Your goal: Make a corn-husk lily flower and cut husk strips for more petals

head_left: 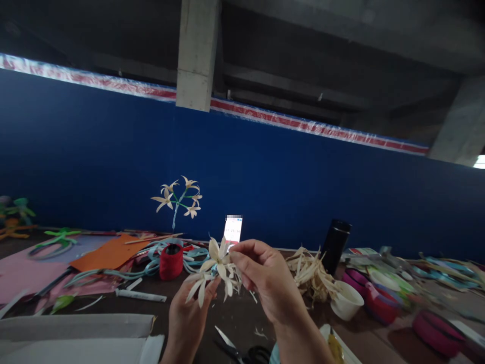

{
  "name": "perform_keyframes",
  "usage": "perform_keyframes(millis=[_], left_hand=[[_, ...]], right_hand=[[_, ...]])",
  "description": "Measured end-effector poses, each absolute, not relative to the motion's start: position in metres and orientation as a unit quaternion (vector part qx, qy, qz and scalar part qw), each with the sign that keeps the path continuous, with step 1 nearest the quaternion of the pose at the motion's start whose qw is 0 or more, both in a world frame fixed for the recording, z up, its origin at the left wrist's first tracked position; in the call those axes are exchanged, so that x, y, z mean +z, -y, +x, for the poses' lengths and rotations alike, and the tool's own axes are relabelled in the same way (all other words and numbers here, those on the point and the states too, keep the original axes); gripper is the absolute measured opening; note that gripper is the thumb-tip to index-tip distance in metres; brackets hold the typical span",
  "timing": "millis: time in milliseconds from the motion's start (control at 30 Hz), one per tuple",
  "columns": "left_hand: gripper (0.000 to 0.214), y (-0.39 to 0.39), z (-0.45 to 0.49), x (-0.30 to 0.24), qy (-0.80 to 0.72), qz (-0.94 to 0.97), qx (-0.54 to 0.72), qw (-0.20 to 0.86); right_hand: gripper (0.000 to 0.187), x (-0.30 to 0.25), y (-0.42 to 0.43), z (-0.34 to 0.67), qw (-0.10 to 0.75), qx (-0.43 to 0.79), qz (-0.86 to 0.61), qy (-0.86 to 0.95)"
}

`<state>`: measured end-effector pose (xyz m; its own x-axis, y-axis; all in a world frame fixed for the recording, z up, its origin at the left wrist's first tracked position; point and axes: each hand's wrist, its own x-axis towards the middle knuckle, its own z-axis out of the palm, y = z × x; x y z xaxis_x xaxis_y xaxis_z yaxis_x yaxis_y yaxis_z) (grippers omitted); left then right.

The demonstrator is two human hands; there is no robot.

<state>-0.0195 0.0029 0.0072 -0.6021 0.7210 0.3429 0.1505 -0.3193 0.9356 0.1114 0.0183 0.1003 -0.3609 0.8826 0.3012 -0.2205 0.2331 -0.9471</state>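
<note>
Flowers point(220, 253) with long, pointed, cream petals, papery to my eye, sit between two hands above the dark table point(237, 321). The left hand point(189, 308) is closed around them from below; the right hand point(261, 275) pinches a petal between thumb and forefinger. Beyond are a round red spool point(171, 268), a shaggy heap of dry strips point(308, 273) and a smooth black bottle point(335, 245).

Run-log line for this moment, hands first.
left hand: holds pale flowers from below | right hand: at flowers' upper right | nearby: scissors, lit phone
</note>
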Motion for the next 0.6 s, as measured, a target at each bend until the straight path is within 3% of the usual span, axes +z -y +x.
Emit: perform_keyframes(millis=[600], left_hand=[[0.029,-0.009,-0.024,-0.008,-0.552,0.442,0.683,0.184]], right_hand=[[0.019,0.103,-0.017,0.121,0.451,0.522,-0.253,0.678]])
